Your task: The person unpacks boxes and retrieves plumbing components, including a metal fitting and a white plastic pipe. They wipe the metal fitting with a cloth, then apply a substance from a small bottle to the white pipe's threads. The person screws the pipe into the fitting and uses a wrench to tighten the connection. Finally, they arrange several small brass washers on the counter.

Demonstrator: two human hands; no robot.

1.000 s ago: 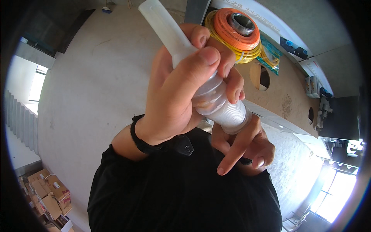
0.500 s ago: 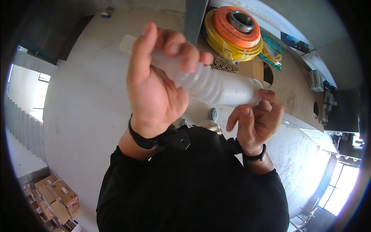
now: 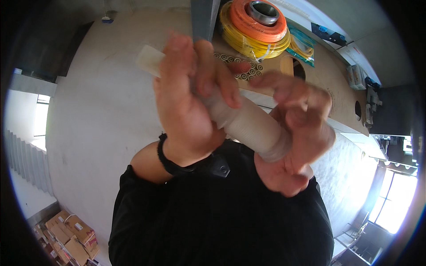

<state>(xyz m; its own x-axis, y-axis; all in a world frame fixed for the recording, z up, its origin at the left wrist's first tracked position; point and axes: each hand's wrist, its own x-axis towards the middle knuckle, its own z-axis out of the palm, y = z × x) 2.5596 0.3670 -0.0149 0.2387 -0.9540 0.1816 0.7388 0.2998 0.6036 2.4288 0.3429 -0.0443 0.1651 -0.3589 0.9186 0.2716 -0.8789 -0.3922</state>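
A whitish, translucent plastic tube (image 3: 255, 128) slants across in front of my chest. It has ribs around its middle and a narrower pale end (image 3: 151, 61) that sticks out at the upper left. My left hand (image 3: 188, 106) is closed around the ribbed middle, fingers lying over the top. At the wide lower-right end, my right hand (image 3: 301, 128) cups the tube against the palm, its fingers bent and partly smeared by motion. The rim at that end is partly hidden by this hand. A black wrist strap (image 3: 191, 166) circles my left wrist.
On the brown worktop (image 3: 326, 99) ahead lie an orange hose coil (image 3: 242, 24) over a yellow one (image 3: 235, 42), a metal ring (image 3: 264, 13) on top, and several small round cylinders (image 3: 255, 71). Round holes open in the worktop. Cardboard boxes (image 3: 73, 235) stand at the lower left.
The tube has tilted more steeply, its wide end dropping toward my chest. My right hand has turned from fingertips on the rim to cupping that end. The worktop has shifted leftward in view.
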